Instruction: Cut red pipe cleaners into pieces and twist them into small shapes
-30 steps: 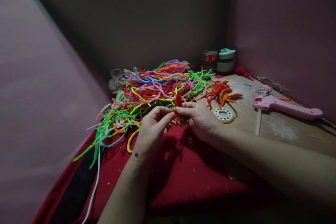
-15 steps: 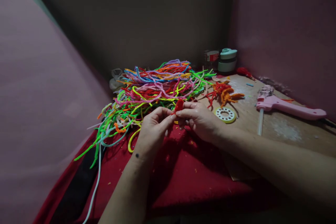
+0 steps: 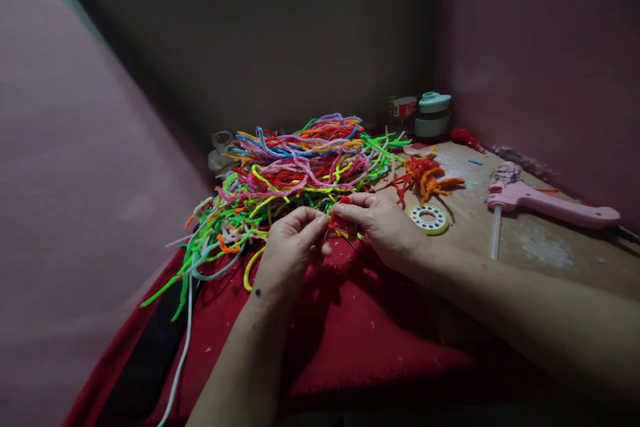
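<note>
Over the front of a red cloth, my left hand [image 3: 295, 239] and my right hand [image 3: 376, 221] meet, each with thumb and fingers pinched. Between them is a small red piece of pipe cleaner [image 3: 337, 221], partly covered by my fingers. My right hand grips it; the left fingertips pinch at its left side. A thin dark strand slants down below the fingers, too fine to identify. Just behind my hands spreads a big heap of pipe cleaners [image 3: 305, 167] in many colours.
Right of my hands lie a white and yellow ring with holes [image 3: 429, 219], an orange-red bundle of pipe cleaners [image 3: 425, 177] and a pink glue gun [image 3: 555, 203] on a board. A lidded jar [image 3: 433, 117] stands behind. A white cable [image 3: 184, 353] runs down the left.
The red piece stood up above my fingertips before; now it sits lower and mostly behind them. The thin dark strand has come into sight below. Both hands have shifted only slightly.
</note>
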`<state>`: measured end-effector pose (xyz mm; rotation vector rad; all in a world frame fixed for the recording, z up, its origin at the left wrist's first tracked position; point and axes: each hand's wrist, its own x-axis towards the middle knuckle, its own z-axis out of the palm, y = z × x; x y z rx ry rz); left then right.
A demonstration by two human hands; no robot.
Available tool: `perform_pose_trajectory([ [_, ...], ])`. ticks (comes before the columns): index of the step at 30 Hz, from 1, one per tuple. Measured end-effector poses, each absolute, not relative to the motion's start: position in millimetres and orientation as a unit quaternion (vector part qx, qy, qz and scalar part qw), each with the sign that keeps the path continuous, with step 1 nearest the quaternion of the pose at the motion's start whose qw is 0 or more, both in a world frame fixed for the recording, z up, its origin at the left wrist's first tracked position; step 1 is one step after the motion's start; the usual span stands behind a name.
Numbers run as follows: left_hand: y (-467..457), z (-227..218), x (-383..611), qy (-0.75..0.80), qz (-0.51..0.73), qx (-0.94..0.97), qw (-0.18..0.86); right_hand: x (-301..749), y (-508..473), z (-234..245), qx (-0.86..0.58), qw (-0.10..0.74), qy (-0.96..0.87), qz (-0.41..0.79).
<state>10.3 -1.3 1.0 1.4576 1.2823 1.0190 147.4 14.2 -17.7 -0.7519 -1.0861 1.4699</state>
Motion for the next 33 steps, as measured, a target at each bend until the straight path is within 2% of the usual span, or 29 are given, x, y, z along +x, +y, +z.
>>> perform_pose_trajectory([
  [7,-3.3,-7.2,18.5,0.515,0.444,0.573,0.458,146.8,14.8,-20.8,-0.328,0.552,-0.463,0.611],
  [20,-2.6,3.3,13.5,0.508,0.417,0.601,0.454,147.8,16.4,-19.8,-0.35,0.552,-0.498,0.57],
  [33,-1.7,0.5,11.0,0.524,0.416,0.602,0.435,146.7,14.6,-22.5,-0.309,0.561,-0.463,0.613],
])
